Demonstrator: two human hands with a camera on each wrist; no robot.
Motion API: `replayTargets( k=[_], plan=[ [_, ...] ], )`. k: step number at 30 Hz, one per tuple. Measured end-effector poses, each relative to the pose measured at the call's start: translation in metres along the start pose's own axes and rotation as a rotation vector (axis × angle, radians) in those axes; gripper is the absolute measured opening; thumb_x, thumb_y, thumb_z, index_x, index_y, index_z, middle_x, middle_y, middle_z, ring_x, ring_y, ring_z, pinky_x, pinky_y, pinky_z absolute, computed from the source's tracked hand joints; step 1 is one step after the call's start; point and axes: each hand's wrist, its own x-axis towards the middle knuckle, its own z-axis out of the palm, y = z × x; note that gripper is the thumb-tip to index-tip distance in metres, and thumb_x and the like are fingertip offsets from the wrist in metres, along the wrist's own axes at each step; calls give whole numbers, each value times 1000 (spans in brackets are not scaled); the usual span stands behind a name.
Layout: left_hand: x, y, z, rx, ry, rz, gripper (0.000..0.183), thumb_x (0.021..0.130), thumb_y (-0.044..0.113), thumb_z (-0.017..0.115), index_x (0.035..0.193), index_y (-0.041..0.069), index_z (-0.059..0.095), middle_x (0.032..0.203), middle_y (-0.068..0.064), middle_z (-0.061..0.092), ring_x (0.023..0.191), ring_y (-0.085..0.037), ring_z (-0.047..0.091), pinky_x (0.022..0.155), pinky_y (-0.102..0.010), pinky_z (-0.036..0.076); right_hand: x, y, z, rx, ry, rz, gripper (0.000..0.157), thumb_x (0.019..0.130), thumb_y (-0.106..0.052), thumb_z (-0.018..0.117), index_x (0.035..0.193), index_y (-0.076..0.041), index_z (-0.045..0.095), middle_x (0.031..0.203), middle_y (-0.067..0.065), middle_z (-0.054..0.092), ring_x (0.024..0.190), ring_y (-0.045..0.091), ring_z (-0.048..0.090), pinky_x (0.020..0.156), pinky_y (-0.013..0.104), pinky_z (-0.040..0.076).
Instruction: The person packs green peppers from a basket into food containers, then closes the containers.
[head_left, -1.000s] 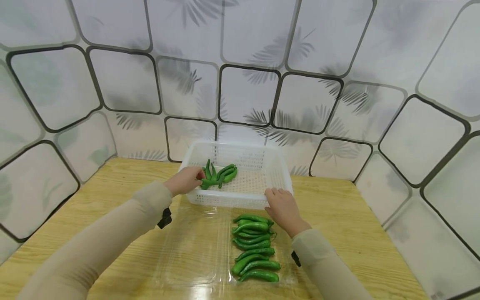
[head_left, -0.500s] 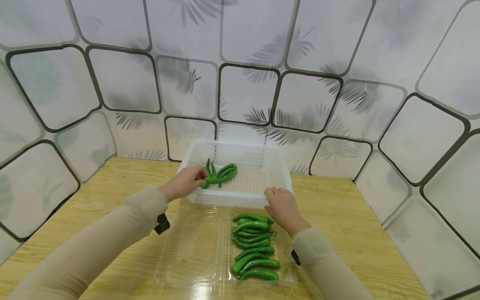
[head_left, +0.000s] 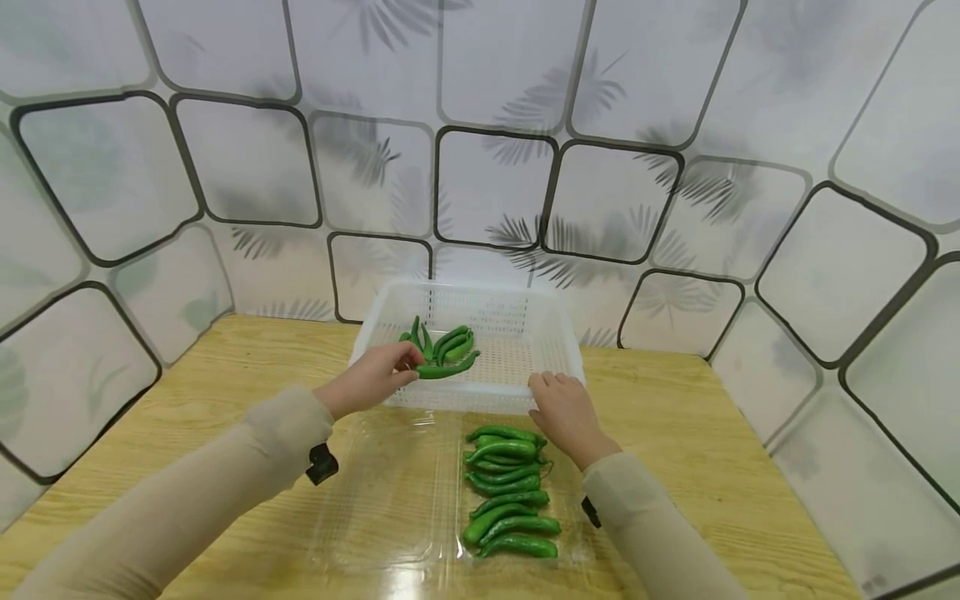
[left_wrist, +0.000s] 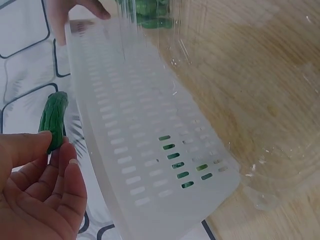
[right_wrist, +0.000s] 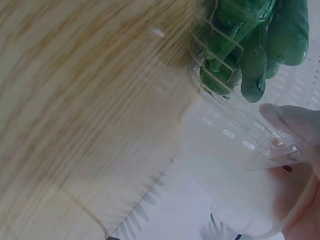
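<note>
White basket (head_left: 468,398): plastic, rectangular, walls pierced with slots; stood upright on the wood-grain table (head_left: 697,475). Held in its left part: a small group of green peppers (head_left: 456,340), some laid pointing away, others slanted to the right.

Clear container (head_left: 386,508): transparent plastic, two shallow halves side by side, placed just in front of the basket. In the right half, a column of green peppers (head_left: 513,492) is laid crosswise, one beside another; through the left half the table is seen.

Held pepper (head_left: 450,369): slender, gently curved, glossy green, its tip turned up at the right; wrinkled lengthwise at the end seen from the left wrist. It is held nearly level over the basket, near the front rim, pinched between thumb and curled fingers of the left hand (head_left: 372,381). The basket's front rim, near the right corner, is gripped by the bent fingers of the right hand (head_left: 566,418).
</note>
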Motion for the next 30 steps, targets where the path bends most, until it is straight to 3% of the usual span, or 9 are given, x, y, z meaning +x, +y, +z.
replayTargets(
  k=[23,30],
  plan=[
    [-12,19,24,19,-58,182,12,93,6,57,104,7,57,98,-2,59,88,-16,58,74,-29,48,0,1,0,-8,16,-15,38,72,-24,81,86,-9,50,71,1,44,60,16,41,57,29,36],
    [-14,25,40,120,-109,326,13,90,3,59,102,7,58,98,-2,60,89,-15,59,76,-27,48,-1,1,0,5,32,-16,38,72,-22,82,87,-8,51,73,2,46,62,17,44,58,30,38]
  ],
)
